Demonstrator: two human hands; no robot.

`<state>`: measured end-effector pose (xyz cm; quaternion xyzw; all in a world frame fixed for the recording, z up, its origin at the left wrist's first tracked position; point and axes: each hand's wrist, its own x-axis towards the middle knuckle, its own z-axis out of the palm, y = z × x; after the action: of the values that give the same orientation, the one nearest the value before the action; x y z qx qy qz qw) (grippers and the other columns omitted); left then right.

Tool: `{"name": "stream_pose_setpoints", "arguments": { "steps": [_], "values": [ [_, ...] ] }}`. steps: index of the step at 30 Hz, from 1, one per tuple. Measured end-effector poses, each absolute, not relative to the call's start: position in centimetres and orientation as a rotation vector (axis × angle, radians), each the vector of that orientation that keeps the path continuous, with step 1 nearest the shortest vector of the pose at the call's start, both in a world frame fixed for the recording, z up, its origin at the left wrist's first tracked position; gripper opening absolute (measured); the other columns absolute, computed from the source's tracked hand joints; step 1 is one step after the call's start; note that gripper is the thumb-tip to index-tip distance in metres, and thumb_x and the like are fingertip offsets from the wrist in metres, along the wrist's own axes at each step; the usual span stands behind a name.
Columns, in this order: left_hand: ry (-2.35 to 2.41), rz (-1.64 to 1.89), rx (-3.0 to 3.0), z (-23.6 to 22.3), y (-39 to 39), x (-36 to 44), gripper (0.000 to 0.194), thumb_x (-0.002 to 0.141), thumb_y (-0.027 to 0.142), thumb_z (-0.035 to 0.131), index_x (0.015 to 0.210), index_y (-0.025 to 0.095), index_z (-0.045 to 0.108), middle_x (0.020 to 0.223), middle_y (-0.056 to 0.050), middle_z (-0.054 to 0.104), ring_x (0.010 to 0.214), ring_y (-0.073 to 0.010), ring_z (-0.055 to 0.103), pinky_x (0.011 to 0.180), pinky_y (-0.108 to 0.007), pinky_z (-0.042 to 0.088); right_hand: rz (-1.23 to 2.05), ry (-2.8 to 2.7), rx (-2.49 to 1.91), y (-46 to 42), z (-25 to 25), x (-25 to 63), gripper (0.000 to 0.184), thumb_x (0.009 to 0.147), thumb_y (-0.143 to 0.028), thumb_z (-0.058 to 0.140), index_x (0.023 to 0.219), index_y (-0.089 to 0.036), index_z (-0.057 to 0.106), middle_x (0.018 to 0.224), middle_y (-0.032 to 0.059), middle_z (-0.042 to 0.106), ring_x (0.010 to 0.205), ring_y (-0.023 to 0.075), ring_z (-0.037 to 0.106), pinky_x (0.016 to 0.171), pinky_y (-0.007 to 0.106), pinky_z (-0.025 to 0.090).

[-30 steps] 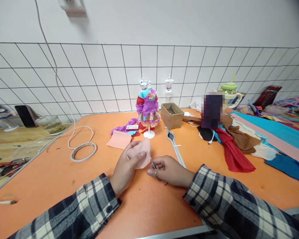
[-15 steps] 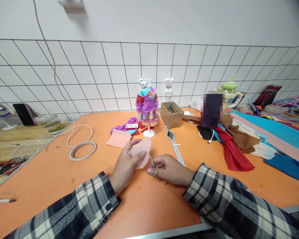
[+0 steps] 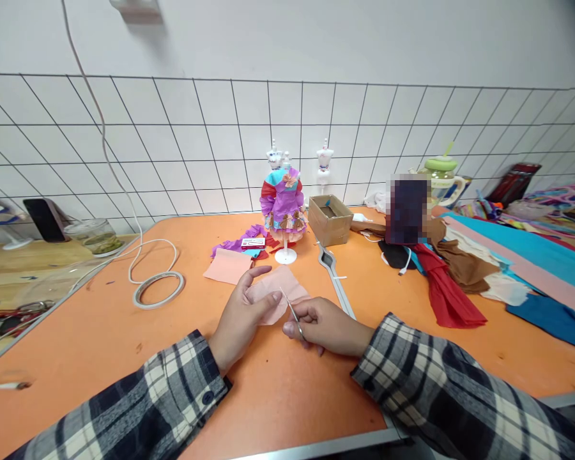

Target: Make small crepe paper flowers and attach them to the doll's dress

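One printed label or several: which can you read?

I see print on the small box [image 3: 253, 243], left of the dressed mannequin [image 3: 282, 201]. The characters are too small to read.

State the position of the pink paper [image 3: 264, 295] relative to your hands.

The pink paper is on my side of the dressed mannequin, above the table [image 3: 263, 409]. My left hand [image 3: 239, 316] clamps it between thumb and fingers. One part of it spreads toward my right hand [image 3: 319, 324], which is closed on the scissors [image 3: 290, 305]. The blades meet the paper; I cannot tell whether they are parted. My hands are near each other, but apart.

What obstructs the view?

My left thumb covers part of the paper. My right fingers cover part of the scissor handles.

List the surrounding items, by reference to the dressed mannequin.

Left and nearer me: a flat pink sheet [image 3: 229, 266]; farther left, a tape roll [image 3: 157, 305]. Just right: an open cardboard box [image 3: 328, 227]. Farther right: a pixelated dark block [image 3: 409, 211], a red cloth [image 3: 453, 297] and a mug [image 3: 439, 179] with a green lid. Behind and to the right: a white bare mannequin [image 3: 324, 160].
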<state>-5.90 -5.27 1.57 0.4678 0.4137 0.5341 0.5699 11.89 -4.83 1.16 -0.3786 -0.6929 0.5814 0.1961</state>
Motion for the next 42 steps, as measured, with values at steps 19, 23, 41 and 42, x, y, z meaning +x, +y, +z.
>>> {"name": "stream_pose_setpoints", "arguments": {
  "steps": [19,23,41,42],
  "values": [
    [1.03,1.231,1.157,1.65,-5.36,-5.88,0.064,0.07,0.03,0.077,0.124,0.021,0.045,0.081,0.0,0.064,0.069,-0.0135,0.062,0.065,-0.024,0.049,1.605,-1.959,-1.048,-4.56,1.13,11.95,0.027,0.081,-0.039,0.06,0.068,-0.017,0.05,0.055,-0.0059,0.044,0.047,0.006,0.04,0.039,0.016,0.031],
    [1.005,1.235,1.135,1.75,-5.36,-5.73,0.067,0.068,0.03,0.079,0.124,0.02,0.044,0.086,-0.002,0.066,0.07,-0.0144,0.063,0.066,-0.025,0.05,1.538,-1.988,-1.054,-4.57,1.14,11.99,0.031,0.08,-0.039,0.061,0.064,-0.017,0.046,0.053,-0.0074,0.035,0.046,0.0052,0.034,0.039,0.016,0.025],
    [0.995,1.187,1.09,1.7,-5.26,-5.88,0.07,0.066,0.029,0.08,0.125,0.02,0.044,0.087,-0.002,0.066,0.071,-0.0164,0.065,0.067,-0.027,0.051,1.494,-2.054,-1.077,-4.41,1.07,12.06,0.032,0.081,-0.04,0.061,0.063,-0.017,0.047,0.053,-0.0061,0.042,0.049,0.0069,0.037,0.046,0.02,0.025],
    [0.987,1.18,1.084,1.71,-5.26,-5.86,0.069,0.066,0.029,0.08,0.125,0.02,0.044,0.087,-0.003,0.066,0.072,-0.0169,0.065,0.068,-0.028,0.052,1.49,-2.061,-1.066,-4.38,1.05,12.05,0.032,0.081,-0.041,0.06,0.063,-0.017,0.047,0.055,-0.0057,0.043,0.051,0.0072,0.038,0.047,0.02,0.027]
  ]
}}
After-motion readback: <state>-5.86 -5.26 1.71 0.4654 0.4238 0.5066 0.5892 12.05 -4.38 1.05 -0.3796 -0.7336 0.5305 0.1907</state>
